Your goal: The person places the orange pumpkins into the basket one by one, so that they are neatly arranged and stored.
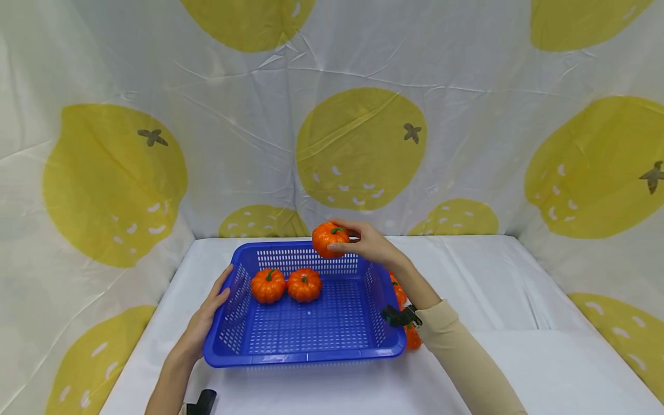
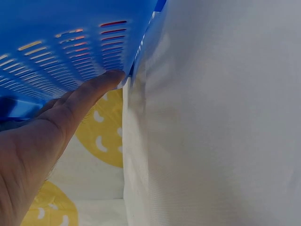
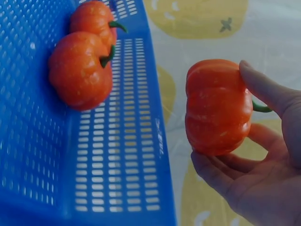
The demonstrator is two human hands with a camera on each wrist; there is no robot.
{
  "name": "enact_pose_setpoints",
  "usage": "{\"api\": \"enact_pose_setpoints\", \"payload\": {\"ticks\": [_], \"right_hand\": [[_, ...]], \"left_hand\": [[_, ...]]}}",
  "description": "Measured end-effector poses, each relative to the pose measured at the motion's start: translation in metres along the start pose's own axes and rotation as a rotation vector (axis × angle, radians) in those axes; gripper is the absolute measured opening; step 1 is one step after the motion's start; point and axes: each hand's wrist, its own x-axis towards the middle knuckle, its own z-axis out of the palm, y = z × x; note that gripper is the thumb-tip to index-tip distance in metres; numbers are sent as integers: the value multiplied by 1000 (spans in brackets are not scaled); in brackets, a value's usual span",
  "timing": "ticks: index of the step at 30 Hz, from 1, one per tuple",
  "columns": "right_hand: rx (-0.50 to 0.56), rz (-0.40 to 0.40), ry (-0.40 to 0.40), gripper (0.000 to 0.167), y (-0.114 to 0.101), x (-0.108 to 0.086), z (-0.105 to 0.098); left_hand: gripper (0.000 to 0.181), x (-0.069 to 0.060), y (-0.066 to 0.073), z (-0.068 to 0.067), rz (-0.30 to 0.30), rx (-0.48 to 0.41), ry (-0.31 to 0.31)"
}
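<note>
Right hand [image 1: 370, 242] grips 1 orange mini pumpkin [image 1: 327, 239] near the far rim of the blue plastic basket [image 1: 306, 356]; left hand [image 1: 204, 318], fingers extended, touches its left side. Inside sit 2 more pumpkins [image 1: 268, 286].

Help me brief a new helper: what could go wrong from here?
The held pumpkin sits between the thumb and fingers of the right hand, so it might slip. In the head view, the black wrist mount overlaps the right rim of the basket, so it could bump it. The left hand touches only the left side, so such a bump might shift the basket.
</note>
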Motion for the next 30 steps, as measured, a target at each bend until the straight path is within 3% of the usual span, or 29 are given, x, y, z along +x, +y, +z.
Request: {"api": "enact_pose_setpoints", "payload": {"ticks": [14,20,30], "right_hand": [[6,18,-2,67,1,17,37],[57,91,39,67,7,15,33],[73,133,21,69,15,3,25]], "left_hand": [[57,1,-1,0,2,7,6],[57,1,2,2,7,5,8],[57,-1,2,3,2,8,9]]}}
